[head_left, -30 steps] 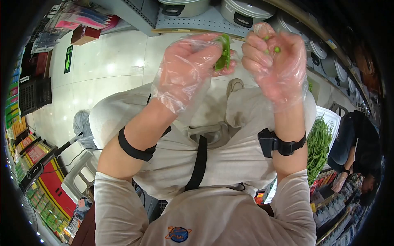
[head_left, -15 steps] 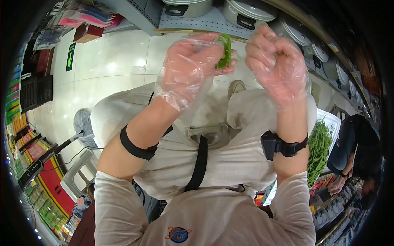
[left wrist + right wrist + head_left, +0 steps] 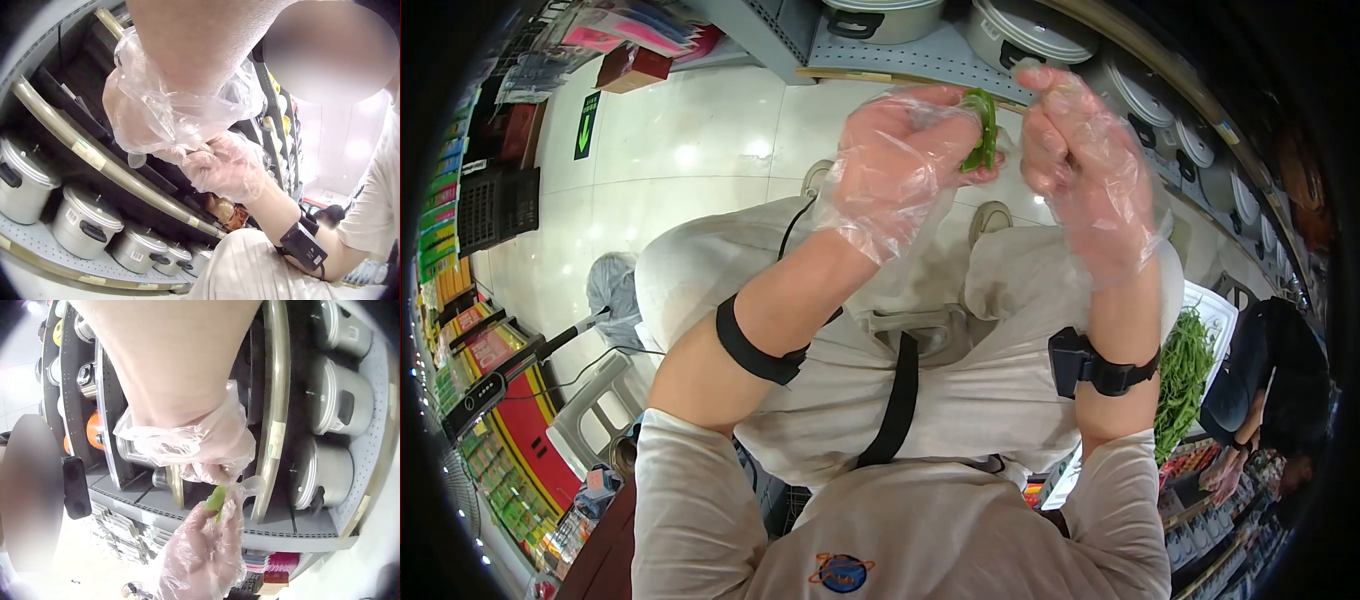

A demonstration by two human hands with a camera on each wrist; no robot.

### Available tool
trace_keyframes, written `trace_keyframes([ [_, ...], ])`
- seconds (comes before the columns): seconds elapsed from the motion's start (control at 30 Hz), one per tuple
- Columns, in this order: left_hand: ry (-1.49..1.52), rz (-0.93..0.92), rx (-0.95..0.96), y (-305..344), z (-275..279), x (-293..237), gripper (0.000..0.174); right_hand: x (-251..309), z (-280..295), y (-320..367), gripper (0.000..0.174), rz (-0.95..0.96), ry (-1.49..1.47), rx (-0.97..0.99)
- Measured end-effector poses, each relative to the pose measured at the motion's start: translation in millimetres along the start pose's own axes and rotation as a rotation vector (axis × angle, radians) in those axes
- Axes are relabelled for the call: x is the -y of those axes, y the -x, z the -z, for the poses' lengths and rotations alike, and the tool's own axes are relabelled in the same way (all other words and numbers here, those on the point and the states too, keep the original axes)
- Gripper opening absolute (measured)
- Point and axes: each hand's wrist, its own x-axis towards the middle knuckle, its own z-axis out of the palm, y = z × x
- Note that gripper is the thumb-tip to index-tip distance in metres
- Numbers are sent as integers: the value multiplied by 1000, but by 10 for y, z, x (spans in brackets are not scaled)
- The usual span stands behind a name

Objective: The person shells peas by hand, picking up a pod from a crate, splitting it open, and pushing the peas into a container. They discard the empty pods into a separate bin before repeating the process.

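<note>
Both hands wear clear plastic gloves. My left hand (image 3: 900,165) pinches a split green pea pod (image 3: 980,130) between thumb and fingers, above the knees. The pod (image 3: 216,499) also shows in the right wrist view, close below the right hand. My right hand (image 3: 1095,165) is just to the right of it, its fingers curled in toward the palm over the peas, which are now hidden. In the left wrist view the right hand (image 3: 228,167) appears beyond the left glove (image 3: 144,109).
A white tray (image 3: 1222,312) heaped with green pods (image 3: 1185,385) stands to the right of the seated person's leg. Ahead is a shelf (image 3: 880,62) with several lidded pots (image 3: 1035,32). Another person (image 3: 1270,370) is at the far right. A grey plastic stool (image 3: 600,410) stands at left.
The right hand's fingers have curled over the peas that showed in its palm, and the hand has turned. Both hands appear slightly farther right in the head view; the left still pinches the pod.
</note>
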Motion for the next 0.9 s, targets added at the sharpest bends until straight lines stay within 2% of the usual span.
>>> trace_keyframes([
  [0.07,40,3,0,-21,4,1,33,14,25,-11,32,-86,-94,32],
  [0.13,80,9,4,-25,7,7,37,10,61,-12,32,-71,-55,43],
  [0.2,19,-10,21,-14,10,21,29,-19,76,-13,33,-55,-17,51],
  [0.27,23,-12,14,-21,15,35,29,-57,72,-23,43,-22,39,-70],
  [0.4,9,-12,3,-12,18,24,29,-30,41,-4,39,-27,140,-55],
  [0.5,11,3,17,-36,40,44,28,-87,69,-41,34,9,25,-49],
  [0.57,17,9,10,-25,25,34,29,-88,138,-65,24,-87,-239,91],
  [0.6,25,12,-2,-20,18,30,29,-84,141,-61,24,-85,-238,88],
  [0.67,38,6,2,-24,36,32,31,-75,142,-60,27,-147,-542,69],
  [0.77,54,-2,3,-14,36,12,33,-104,244,-95,31,-177,-692,148],
  [0.9,56,-23,20,-18,50,26,33,-140,302,-108,28,-186,-759,201],
])
